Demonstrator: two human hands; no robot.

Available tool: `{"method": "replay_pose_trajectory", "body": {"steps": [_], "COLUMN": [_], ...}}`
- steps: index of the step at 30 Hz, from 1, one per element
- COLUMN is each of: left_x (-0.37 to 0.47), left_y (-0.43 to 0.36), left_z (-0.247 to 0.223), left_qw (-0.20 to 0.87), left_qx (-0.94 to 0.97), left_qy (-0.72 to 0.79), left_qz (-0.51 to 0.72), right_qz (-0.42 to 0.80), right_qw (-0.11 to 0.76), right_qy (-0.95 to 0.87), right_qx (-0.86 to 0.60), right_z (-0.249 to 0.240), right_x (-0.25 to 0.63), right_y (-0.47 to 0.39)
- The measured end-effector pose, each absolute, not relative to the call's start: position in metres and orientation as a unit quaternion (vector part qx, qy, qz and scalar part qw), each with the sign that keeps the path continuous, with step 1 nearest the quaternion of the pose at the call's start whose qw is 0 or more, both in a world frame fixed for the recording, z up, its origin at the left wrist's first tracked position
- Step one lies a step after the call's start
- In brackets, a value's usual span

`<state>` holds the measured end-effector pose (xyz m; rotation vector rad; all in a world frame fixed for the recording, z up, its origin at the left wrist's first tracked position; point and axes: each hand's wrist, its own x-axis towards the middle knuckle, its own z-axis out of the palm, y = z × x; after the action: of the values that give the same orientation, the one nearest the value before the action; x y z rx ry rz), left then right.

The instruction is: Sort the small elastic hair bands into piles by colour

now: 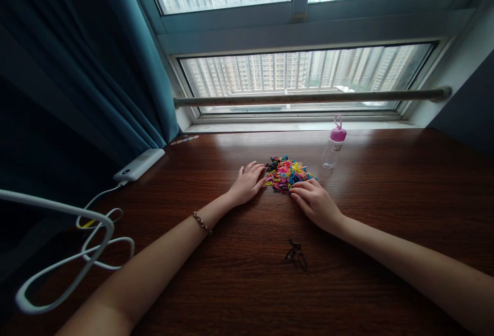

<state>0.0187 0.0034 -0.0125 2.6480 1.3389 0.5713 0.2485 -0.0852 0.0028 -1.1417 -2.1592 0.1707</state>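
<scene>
A heap of small, many-coloured hair ties (287, 174) lies on the dark wooden tabletop (216, 284). At its left edge rests my left hand (249, 182), fingers stretched out and fingertips by the black ties; it holds nothing that I can see. My right hand (314, 203) touches the heap's near right edge, its fingers extended and the thumb a little apart from them. No tie shows clearly in its grasp. Closer to me, a few black hair ties (296, 254) lie in a small separate group.
A clear bottle with a pink cap (335, 143) stands behind my right hand. At the left are a white power bank (139, 165), its looped white cable (106, 233) and a blue curtain (154, 94). A metal rail (309, 98) crosses before the window.
</scene>
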Motion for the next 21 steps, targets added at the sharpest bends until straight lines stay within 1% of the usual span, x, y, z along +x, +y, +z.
{"method": "replay_pose_trajectory", "body": {"steps": [6, 10, 14, 18, 21], "left_x": [0.016, 0.017, 0.022, 0.032, 0.041], "left_y": [0.001, -0.006, -0.017, -0.036, -0.055], "left_z": [-0.008, -0.003, 0.0, 0.002, 0.005], "left_qw": [0.083, 0.092, 0.1, 0.117, 0.107], "left_qx": [0.841, 0.809, 0.82, 0.862, 0.899], "left_qy": [0.416, 0.432, 0.392, 0.286, 0.194], "left_qz": [0.336, 0.387, 0.406, 0.402, 0.378], "right_qz": [0.102, 0.13, 0.158, 0.189, 0.215], "right_qw": [0.396, 0.431, 0.455, 0.459, 0.47], "right_qy": [-0.795, -0.763, -0.727, -0.694, -0.671], "right_qx": [-0.449, -0.463, -0.49, -0.521, -0.532], "right_z": [-0.001, -0.004, -0.003, -0.002, -0.004], "right_x": [0.252, 0.255, 0.257, 0.259, 0.26], "right_y": [-0.08, -0.075, -0.073, -0.072, -0.071]}}
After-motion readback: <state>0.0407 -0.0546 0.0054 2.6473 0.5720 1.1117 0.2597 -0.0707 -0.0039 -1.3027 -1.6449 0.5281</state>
